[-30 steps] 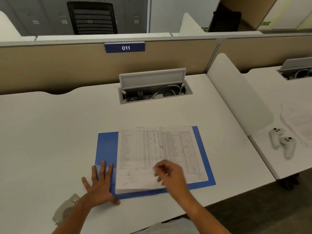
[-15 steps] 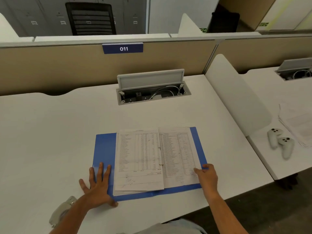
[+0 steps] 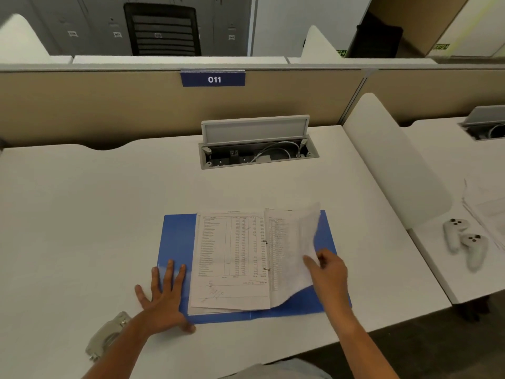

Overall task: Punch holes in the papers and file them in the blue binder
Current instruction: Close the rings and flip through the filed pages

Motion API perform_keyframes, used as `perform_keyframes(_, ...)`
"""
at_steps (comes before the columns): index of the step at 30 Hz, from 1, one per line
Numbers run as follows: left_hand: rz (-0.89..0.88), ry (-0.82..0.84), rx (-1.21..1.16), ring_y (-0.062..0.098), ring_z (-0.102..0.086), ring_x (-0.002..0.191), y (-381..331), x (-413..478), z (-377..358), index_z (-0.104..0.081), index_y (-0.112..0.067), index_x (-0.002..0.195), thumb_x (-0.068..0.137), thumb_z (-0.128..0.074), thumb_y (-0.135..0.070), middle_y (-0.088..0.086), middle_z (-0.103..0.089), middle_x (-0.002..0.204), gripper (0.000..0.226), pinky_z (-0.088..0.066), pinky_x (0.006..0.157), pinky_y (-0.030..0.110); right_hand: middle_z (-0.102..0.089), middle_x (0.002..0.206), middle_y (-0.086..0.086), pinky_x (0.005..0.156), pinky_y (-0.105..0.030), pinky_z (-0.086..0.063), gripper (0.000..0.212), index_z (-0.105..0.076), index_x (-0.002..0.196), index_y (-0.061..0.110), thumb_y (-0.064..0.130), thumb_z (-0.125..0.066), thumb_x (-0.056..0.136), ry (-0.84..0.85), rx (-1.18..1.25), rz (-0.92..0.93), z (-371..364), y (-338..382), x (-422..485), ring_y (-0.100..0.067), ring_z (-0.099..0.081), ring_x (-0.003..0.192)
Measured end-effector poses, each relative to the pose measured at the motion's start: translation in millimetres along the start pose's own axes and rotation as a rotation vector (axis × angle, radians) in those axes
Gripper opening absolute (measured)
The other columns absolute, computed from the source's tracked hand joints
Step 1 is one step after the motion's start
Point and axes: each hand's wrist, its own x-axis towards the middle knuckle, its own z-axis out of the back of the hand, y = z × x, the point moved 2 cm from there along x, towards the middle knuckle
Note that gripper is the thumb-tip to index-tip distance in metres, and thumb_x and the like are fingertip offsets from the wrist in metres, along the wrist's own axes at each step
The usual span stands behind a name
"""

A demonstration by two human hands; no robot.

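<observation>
A: Where are the printed white paper sheets [image 3: 232,255]?
B: Inside the open blue plastic binder [image 3: 177,242]; it is pressed at its left side by the left hand [image 3: 161,299], fingers straight; a right-side sheet [image 3: 297,236] is pinched by the right hand [image 3: 328,272]; it should be turned slowly, so holes are not torn.

The left forearm [image 3: 136,348] hides part of the grey metal hole punch [image 3: 103,337]. The lifted white printed sheet [image 3: 297,242] is blurred and its print unreadable. The right edge cuts off the loose white paper stack [image 3: 489,214].
</observation>
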Motion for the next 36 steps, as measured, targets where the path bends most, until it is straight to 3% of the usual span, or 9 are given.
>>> perform_keyframes(3, -0.003, 0.005, -0.011, 0.042, 0.048, 0.152, 0, 0, 0, 0.057, -0.034, 0.140, 0.049, -0.077, -0.093, -0.004, 0.071, 0.140, 0.172, 0.014, 0.119, 0.080, -0.072, 0.076, 0.012, 0.055, -0.020, -0.054, 0.024, -0.062, 0.078, 0.022, 0.023, -0.077, 0.096, 0.194, 0.009, 0.227, -44, 48, -35, -0.006, -0.069, 0.068)
perform_keyframes(6, -0.015, 0.002, -0.015, 0.040, 0.049, 0.151, 3, 0, -1, 0.057, -0.037, 0.141, 0.047, -0.080, -0.090, -0.008, 0.072, 0.141, 0.174, 0.014, 0.118, 0.081, -0.069, 0.075, 0.007, 0.066, -0.034, -0.058, 0.018, -0.063, 0.086, 0.023, 0.037, -0.072, 0.093, 0.474, -0.072, 0.376, -104, 70, -72, -0.011, -0.063, 0.068)
perform_keyframes(10, -0.036, -0.023, -0.010, 0.037, 0.051, 0.149, 5, -1, -2, 0.055, -0.040, 0.142, 0.045, -0.077, -0.091, -0.010, 0.072, 0.141, 0.173, 0.014, 0.118, 0.081, -0.079, 0.095, 0.008, 0.082, -0.035, -0.065, 0.015, -0.075, 0.101, 0.027, 0.041, -0.069, 0.098, 0.689, -0.223, 0.385, -158, 64, -94, -0.013, -0.071, 0.085)
perform_keyframes(15, -0.078, -0.059, -0.008, 0.035, 0.054, 0.145, 8, -1, -5, 0.054, -0.040, 0.144, 0.049, -0.079, -0.086, -0.010, 0.071, 0.143, 0.170, 0.017, 0.117, 0.081, -0.073, 0.086, 0.015, 0.070, -0.018, -0.057, 0.012, -0.073, 0.090, 0.029, 0.030, -0.073, 0.102, 0.374, -0.118, 0.214, -131, 43, -61, -0.008, -0.068, 0.077)
perform_keyframes(18, -0.093, -0.069, 0.007, 0.035, 0.055, 0.145, 10, 1, -7, 0.054, -0.040, 0.144, 0.048, -0.078, -0.088, -0.008, 0.070, 0.146, 0.170, 0.019, 0.116, 0.081, -0.072, 0.095, 0.008, 0.073, -0.023, -0.058, 0.010, -0.070, 0.097, 0.025, 0.017, -0.073, 0.102, 0.159, -0.152, 0.169, -99, 29, -37, -0.013, -0.069, 0.085)
perform_keyframes(25, -0.165, -0.134, -0.015, 0.032, 0.056, 0.145, 15, 5, -11, 0.044, -0.047, 0.150, 0.050, -0.068, -0.100, -0.011, 0.066, 0.150, 0.159, 0.017, 0.115, 0.082, -0.064, 0.112, 0.001, 0.087, -0.035, -0.060, 0.024, -0.062, 0.117, 0.022, 0.027, -0.078, 0.099, 0.236, -0.326, 0.090, -105, -1, -38, -0.019, -0.065, 0.101)
perform_keyframes(28, -0.112, -0.241, -0.005, 0.039, 0.035, 0.159, 7, 2, -12, 0.024, -0.042, 0.164, 0.067, -0.054, -0.102, -0.008, 0.045, 0.169, 0.138, 0.009, 0.118, 0.081, -0.067, 0.113, -0.003, 0.079, -0.024, -0.052, 0.028, -0.061, 0.116, 0.017, 0.026, -0.080, 0.097, 0.279, -0.156, -0.083, -110, -13, -44, -0.019, -0.066, 0.099)
perform_keyframes(32, 0.040, -0.470, -0.285, 0.033, -0.015, 0.159, -30, -17, -10, -0.047, -0.043, 0.158, 0.096, -0.056, -0.074, -0.010, -0.018, 0.177, 0.070, -0.014, 0.125, 0.064, -0.068, 0.106, 0.004, 0.070, -0.011, -0.046, 0.032, -0.057, 0.116, 0.021, 0.022, -0.082, 0.096, 0.276, -0.118, -0.092, -106, -23, -46, -0.010, -0.066, 0.094)
perform_keyframes(36, 0.182, -0.433, -0.624, 0.033, -0.032, 0.147, -71, -20, -3, -0.055, -0.025, 0.153, 0.099, -0.066, -0.057, -0.001, -0.037, 0.162, 0.063, -0.028, 0.122, 0.058, -0.068, 0.129, 0.001, 0.086, -0.022, -0.053, 0.045, -0.051, 0.129, 0.025, 0.023, -0.082, 0.096, 0.358, -0.072, -0.139, -98, -28, -37, -0.019, -0.066, 0.117)
